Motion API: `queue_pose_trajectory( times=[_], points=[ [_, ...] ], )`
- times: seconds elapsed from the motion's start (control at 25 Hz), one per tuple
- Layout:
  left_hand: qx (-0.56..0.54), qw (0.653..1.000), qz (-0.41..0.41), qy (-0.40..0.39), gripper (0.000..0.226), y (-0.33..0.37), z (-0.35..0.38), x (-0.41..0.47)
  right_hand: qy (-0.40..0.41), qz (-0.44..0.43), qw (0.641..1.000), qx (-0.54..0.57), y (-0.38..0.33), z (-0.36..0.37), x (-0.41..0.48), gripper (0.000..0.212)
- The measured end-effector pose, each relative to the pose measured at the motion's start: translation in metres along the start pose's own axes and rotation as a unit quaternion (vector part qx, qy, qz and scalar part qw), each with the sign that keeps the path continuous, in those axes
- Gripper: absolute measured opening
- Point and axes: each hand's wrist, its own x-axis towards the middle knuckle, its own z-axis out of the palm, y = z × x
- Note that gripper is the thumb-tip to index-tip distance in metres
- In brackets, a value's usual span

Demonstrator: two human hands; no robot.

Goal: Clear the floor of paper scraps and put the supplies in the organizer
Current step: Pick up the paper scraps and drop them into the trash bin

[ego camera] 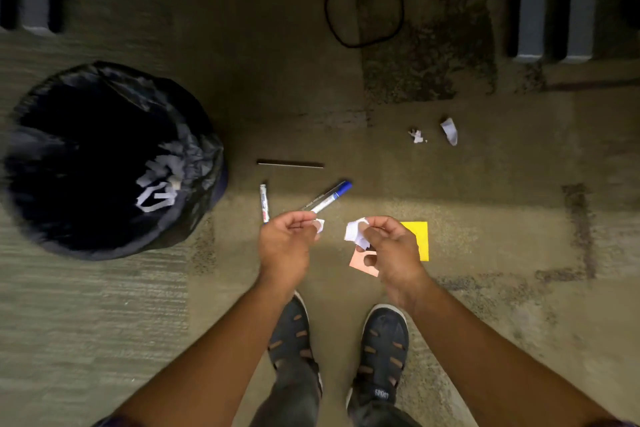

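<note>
At far left we see the bin, lined with a black bag, white paper strips already lying inside it. Just right of it on the carpet lie a dark thin stick, a white marker and a blue-capped marker with a slim pen tucked against it. Our left hand is closed, pinching a small white scrap at the fingertips. Our right hand is curled round a larger crumpled white scrap. Beneath it on the floor sit a pink note and a yellow note, partly hidden by the hand. Further right and up, two more white scraps lie near each other. No organizer is in view.

The risk we judge: the left pinch is light, and the bin is well off to the left, so the small scrap could slip loose on the way or catch the bag's rim and fall back to the carpet. The black cable looped ahead could snag a foot when we reach for the far scraps.

Readable writing: only "SPORT" on the right sandal; the markers' print is too blurred to read
</note>
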Motion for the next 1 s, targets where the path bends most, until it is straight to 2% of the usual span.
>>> queue_pose_trajectory(
  times=[0.16,0.4,0.6,0.84,1.0],
  points=[
    [-0.088,0.994,0.016,0.07,0.014,0.054,-0.058,-0.011,-0.054,-0.022,0.998,0.016,-0.043,0.072,-0.04,0.01],
    [-0.145,0.973,0.042,0.173,0.011,0.093,-0.15,-0.007,-0.105,-0.066,0.992,-0.03,-0.075,0.184,-0.082,0.011],
    [-0.135,0.96,0.025,0.243,0.017,0.104,-0.203,0.007,-0.11,-0.088,0.984,-0.111,-0.08,0.26,-0.095,0.01],
    [-0.112,0.958,-0.008,0.265,0.023,0.105,-0.222,0.012,-0.159,-0.042,0.976,-0.141,-0.075,0.281,-0.094,0.019],
    [-0.066,0.963,-0.008,0.259,0.02,0.107,-0.216,0.008,-0.136,-0.034,0.979,-0.144,-0.077,0.26,-0.094,0.014]
  ],
)
